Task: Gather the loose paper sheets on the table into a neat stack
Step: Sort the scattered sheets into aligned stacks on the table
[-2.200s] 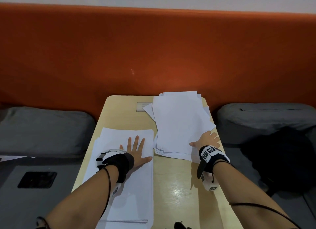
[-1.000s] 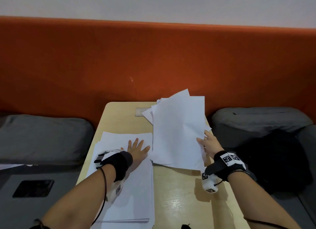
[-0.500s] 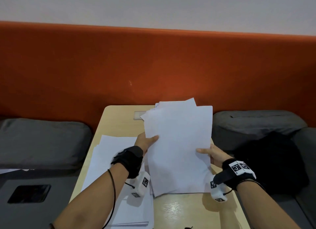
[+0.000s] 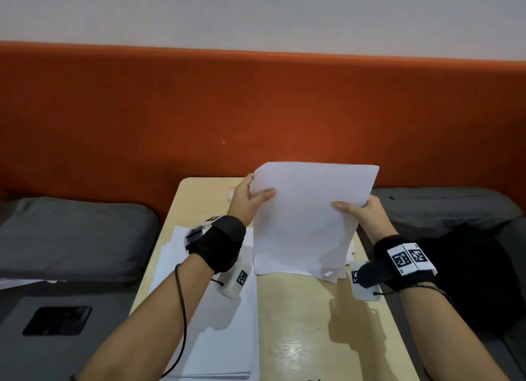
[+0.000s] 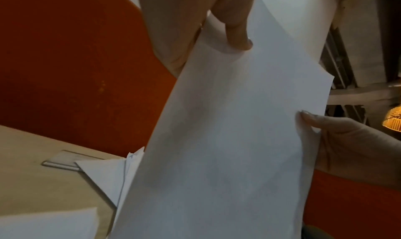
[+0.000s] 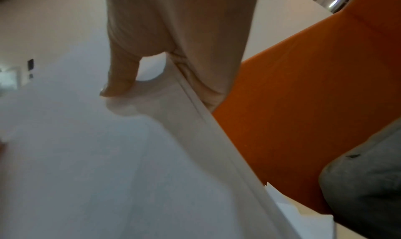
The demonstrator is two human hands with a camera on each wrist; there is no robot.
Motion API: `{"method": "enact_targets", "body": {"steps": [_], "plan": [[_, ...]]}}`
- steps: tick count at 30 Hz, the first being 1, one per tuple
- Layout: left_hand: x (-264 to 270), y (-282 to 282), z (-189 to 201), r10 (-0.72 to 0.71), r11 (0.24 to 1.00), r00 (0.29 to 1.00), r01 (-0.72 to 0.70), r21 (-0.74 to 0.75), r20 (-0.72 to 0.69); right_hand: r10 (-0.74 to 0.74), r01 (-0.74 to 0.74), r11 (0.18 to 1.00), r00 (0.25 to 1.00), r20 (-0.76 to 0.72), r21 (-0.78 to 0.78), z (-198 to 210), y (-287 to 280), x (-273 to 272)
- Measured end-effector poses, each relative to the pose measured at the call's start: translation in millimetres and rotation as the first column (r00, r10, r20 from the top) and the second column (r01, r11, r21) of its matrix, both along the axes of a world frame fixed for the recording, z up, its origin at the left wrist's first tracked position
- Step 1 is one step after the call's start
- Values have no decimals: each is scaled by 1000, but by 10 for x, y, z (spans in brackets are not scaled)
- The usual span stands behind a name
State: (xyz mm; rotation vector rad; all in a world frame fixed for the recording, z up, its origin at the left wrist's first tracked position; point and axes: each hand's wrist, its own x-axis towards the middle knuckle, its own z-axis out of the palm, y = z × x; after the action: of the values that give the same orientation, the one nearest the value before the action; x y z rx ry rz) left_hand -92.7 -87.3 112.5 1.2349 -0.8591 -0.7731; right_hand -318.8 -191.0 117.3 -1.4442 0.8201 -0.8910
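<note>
A bundle of white paper sheets (image 4: 307,218) stands tilted up on its lower edge over the right half of the wooden table (image 4: 310,323). My left hand (image 4: 250,198) pinches its upper left edge, thumb on the front face. My right hand (image 4: 361,213) pinches the right edge, thumb in front and fingers behind. In the left wrist view the bundle (image 5: 228,139) fills the middle, held by the left hand (image 5: 208,28). The right wrist view shows the sheets (image 6: 108,157) gripped by the right hand (image 6: 169,62). A second stack of sheets (image 4: 219,332) lies flat on the table's left half. A few loose sheets (image 5: 110,175) lie behind the bundle.
An orange padded backrest (image 4: 256,110) runs behind the table. Grey seat cushions (image 4: 74,235) lie on both sides. A black bag (image 4: 469,278) rests on the right cushion (image 4: 438,204). A dark phone (image 4: 57,321) lies on a grey surface at the lower left. A small metal plate (image 5: 63,160) sits near the table's far edge.
My right hand lifted the right-hand sheets off the table. My left hand left the flat stack and took the bundle's left edge. The bundle now stands more upright and squarer.
</note>
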Motion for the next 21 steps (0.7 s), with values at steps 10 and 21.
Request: {"method": "enact_targets", "body": {"steps": [10, 21], "plan": [[-37, -77, 305, 95, 988, 995, -90, -126, 34, -42, 47, 997, 996, 83, -62, 217, 30, 23], [-10, -160, 562, 82, 993, 997, -81, -90, 12, -46, 55, 992, 995, 90, -109, 414, 30, 50]]}}
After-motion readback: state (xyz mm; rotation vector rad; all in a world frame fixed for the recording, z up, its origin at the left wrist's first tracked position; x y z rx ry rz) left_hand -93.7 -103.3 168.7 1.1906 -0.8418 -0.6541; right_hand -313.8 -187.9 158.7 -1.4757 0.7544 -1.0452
